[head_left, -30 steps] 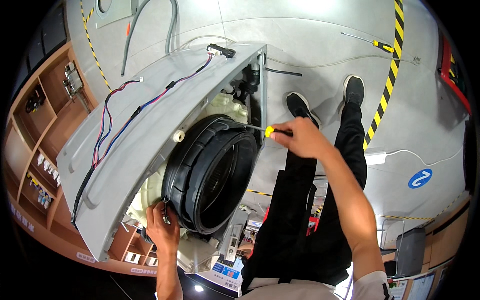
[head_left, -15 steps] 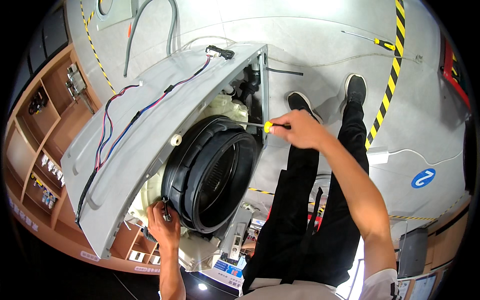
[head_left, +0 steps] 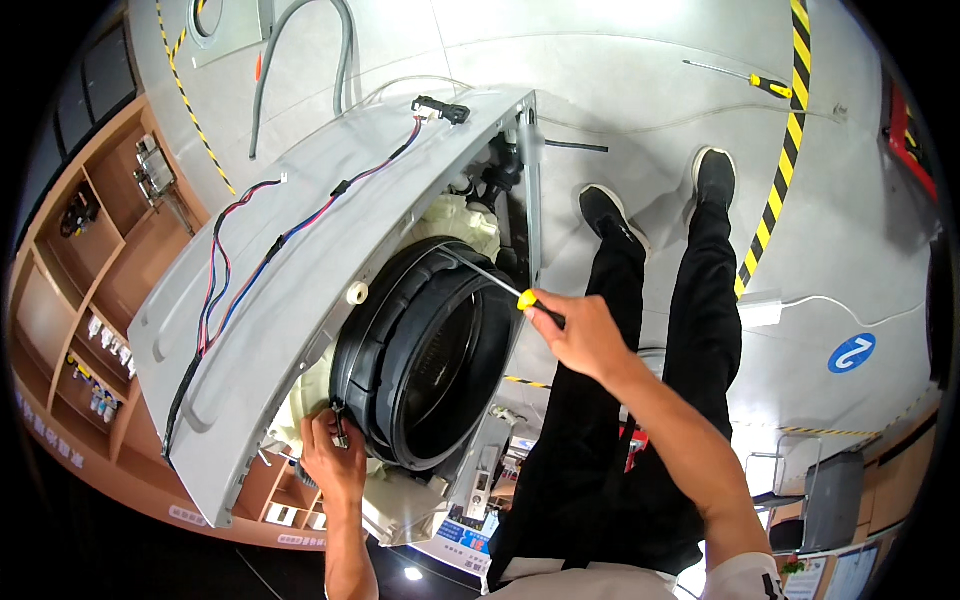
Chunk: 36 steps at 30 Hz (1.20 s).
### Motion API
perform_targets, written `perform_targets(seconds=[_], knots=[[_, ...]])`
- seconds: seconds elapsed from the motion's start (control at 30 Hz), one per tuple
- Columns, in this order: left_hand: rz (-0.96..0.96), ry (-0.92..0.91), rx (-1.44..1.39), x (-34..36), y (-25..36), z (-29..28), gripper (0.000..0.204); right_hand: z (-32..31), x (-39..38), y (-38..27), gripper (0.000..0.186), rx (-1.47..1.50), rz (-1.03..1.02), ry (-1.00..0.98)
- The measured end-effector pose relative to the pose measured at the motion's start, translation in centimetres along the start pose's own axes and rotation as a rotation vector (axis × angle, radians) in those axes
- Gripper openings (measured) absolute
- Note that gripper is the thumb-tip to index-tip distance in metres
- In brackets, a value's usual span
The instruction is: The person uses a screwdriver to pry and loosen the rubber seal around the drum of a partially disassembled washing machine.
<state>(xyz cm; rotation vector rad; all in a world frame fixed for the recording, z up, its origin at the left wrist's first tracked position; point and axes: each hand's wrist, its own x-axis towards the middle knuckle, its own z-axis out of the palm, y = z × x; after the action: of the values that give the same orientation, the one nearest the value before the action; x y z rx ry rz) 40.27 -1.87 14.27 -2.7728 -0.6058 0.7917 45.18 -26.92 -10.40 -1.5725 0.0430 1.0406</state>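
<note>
A washing machine with its front off shows a black rubber door gasket (head_left: pixel 388 385) around the drum opening. My right hand (head_left: pixel 588 338) is wrapped round the yellow and black handle of a screwdriver (head_left: pixel 526 299). Its shaft slants up to the left, and the tip meets the upper part of the gasket's outer rim. At the lower left of the same rim, my left hand (head_left: pixel 333 462) has its fingers closed on a small metal clamp piece (head_left: pixel 341 428). The fingers partly cover this piece, so its exact shape is unclear.
Loose wiring (head_left: pixel 272 250) lies across the grey cabinet panel (head_left: pixel 190 350). Another screwdriver (head_left: pixel 768 87) rests on the floor beside yellow-black tape (head_left: pixel 778 190). A grey hose (head_left: pixel 258 100) lies behind the machine; wooden shelves (head_left: pixel 110 240) stand at the left.
My right hand has moved left and down with the screwdriver, whose shaft has tilted from nearly level to a steeper slant. My left hand keeps its hold at the gasket's rim.
</note>
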Motion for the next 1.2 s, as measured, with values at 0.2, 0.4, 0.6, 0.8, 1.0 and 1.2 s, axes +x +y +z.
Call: perform_targets(seconds=[0.2, 0.4, 0.6, 0.8, 1.0, 1.2], knots=[[-0.012, -0.008, 0.026, 0.2, -0.3, -0.2, 0.018, -5.6, 6.5, -0.5, 0.029, -0.154, -0.017, -0.324], [-0.056, -0.003, -0.010, 0.2, -0.2, 0.0, 0.017, -8.7, 13.3, -1.0, 0.031, -0.181, 0.132, -0.583], [-0.089, -0.016, -0.005, 0.2, 0.2, -0.1, 0.016, -9.8, 16.8, 1.2, 0.036, 0.027, 0.285, -0.726], [-0.073, -0.028, 0.009, 0.3, -0.1, -0.1, 0.018, -10.0, 20.1, 2.1, 0.035, 0.023, 0.336, -0.794], [-0.072, -0.020, -0.005, 0.5, 0.4, 0.0, 0.018, -10.3, 22.3, 2.4, 0.033, -0.007, 0.250, -0.814], [-0.070, 0.003, -0.008, 0.3, 0.6, -0.1, 0.019, -10.0, 19.5, 3.0, 0.032, 0.043, 0.297, -0.767]])
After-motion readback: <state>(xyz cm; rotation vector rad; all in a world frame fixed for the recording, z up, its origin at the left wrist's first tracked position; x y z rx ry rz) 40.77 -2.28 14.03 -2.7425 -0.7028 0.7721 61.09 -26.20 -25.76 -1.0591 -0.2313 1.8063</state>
